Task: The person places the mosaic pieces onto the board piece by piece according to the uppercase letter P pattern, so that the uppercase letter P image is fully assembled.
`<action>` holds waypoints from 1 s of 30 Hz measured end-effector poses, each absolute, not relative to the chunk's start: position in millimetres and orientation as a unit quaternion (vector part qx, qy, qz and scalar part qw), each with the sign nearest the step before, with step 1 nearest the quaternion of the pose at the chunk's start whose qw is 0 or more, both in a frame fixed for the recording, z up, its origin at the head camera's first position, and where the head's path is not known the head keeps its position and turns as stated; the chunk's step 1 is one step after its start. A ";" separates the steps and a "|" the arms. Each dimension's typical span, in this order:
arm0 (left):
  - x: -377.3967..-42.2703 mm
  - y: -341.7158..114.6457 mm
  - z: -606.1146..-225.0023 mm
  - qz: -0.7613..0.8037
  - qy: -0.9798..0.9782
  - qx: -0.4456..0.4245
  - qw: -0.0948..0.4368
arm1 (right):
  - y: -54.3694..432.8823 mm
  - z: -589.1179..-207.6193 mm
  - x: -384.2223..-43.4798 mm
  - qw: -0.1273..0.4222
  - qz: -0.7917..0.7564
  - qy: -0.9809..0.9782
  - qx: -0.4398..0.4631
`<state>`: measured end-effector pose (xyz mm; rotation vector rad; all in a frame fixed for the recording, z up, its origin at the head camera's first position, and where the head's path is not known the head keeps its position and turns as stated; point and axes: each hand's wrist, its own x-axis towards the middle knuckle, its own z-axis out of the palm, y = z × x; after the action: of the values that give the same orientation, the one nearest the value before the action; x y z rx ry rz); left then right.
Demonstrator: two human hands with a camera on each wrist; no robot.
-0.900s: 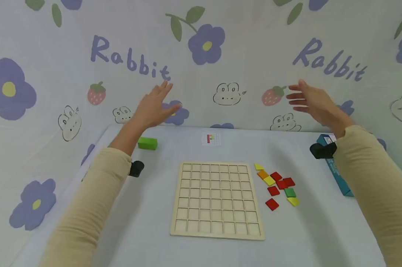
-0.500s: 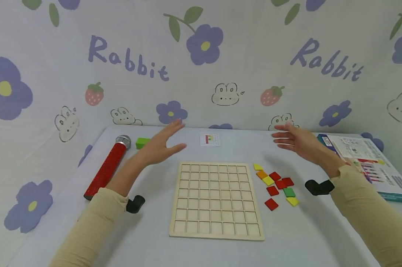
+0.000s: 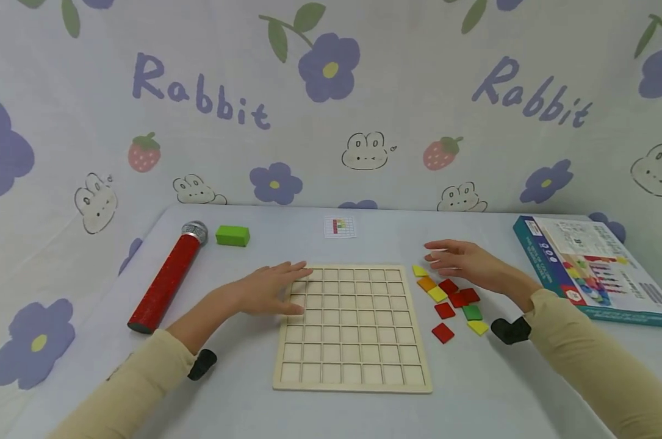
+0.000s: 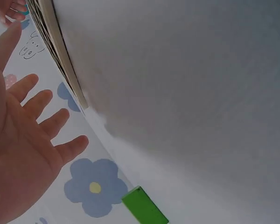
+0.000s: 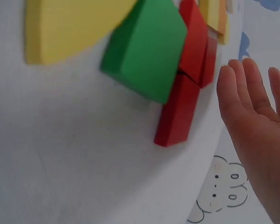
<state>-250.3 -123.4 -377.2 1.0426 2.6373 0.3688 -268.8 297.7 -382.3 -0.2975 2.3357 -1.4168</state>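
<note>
My left hand (image 3: 267,289) is over the upper left edge of a wooden grid board (image 3: 358,388), fingers spread and nothing held; whether it touches the board I cannot tell. In the left wrist view its palm (image 4: 23,154) faces the camera. To the board's right lie flat coloured tiles: several red ones (image 3: 443,333), a green tile (image 3: 472,313), an orange tile (image 3: 426,283) and yellow pieces (image 3: 478,327). My right hand (image 3: 470,263) hovers above the far tiles with relaxed, extended fingers, holding nothing. The right wrist view shows the green tile (image 5: 149,51) close up.
A red microphone (image 3: 168,277) lies at the left, with a green block (image 3: 232,236) near its head. Behind the board is a small card with a coloured grid pattern (image 3: 340,227). A flat boxed set (image 3: 600,268) lies at the right. A patterned cloth (image 3: 391,79) hangs behind the table.
Both hands have come down and nearer from high above the table's back, the left to the board's edge, the right over the tiles. The microphone and box have come into fuller view.
</note>
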 end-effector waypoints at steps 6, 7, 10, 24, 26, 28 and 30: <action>-245.8 -124.6 -381.2 0.125 0.912 0.353 0.165 | 288.6 -385.1 -270.0 0.208 -0.459 0.854 -0.127; -244.8 -124.1 -380.9 0.124 0.913 0.352 0.167 | 287.3 -385.1 -270.7 0.205 -0.456 0.856 -0.133; -242.7 -122.2 -380.5 0.115 0.914 0.347 0.177 | 284.0 -386.6 -273.6 0.194 -0.445 0.863 -0.142; -241.1 -122.6 -380.5 0.109 0.912 0.335 0.210 | 260.1 -393.2 -275.7 0.122 -0.371 0.912 -0.122; -241.1 -123.3 -381.5 0.109 0.912 0.335 0.209 | 257.2 -394.3 -276.9 0.119 -0.366 0.915 -0.121; -241.3 -123.5 -382.6 0.114 0.912 0.336 0.207 | 255.0 -396.0 -277.7 0.116 -0.363 0.917 -0.119; -241.8 -123.5 -384.2 0.117 0.911 0.336 0.206 | 253.6 -397.9 -278.4 0.111 -0.360 0.919 -0.116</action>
<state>-241.8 -123.5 -384.2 0.9375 2.5399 0.3274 -278.4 253.6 -397.9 -0.3401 2.6994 -1.0588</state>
